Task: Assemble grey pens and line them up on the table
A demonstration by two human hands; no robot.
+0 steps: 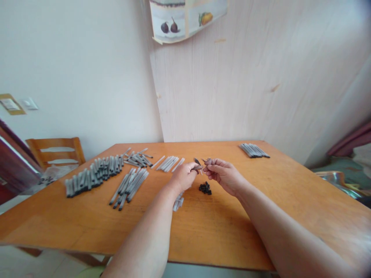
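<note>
My left hand (185, 175) and my right hand (222, 173) meet above the middle of the wooden table (87, 224). The left hand's fingers are pinched on a thin grey pen-like tube (198, 162) whose dark tip points up and away. The right hand's fingers are curled and pinched close to that tube, on something too small to make out. Just below the hands lies a small heap of black caps (205, 188). More grey tubes (178, 201) show under my left wrist.
Grey tubes lie in groups on the table: a long row (92, 173) at the left, a bundle (130, 187), a loose pile (137, 158), a few pale ones (169, 163), and a bundle (253, 150) at the far right. A wooden chair (55, 152) stands left.
</note>
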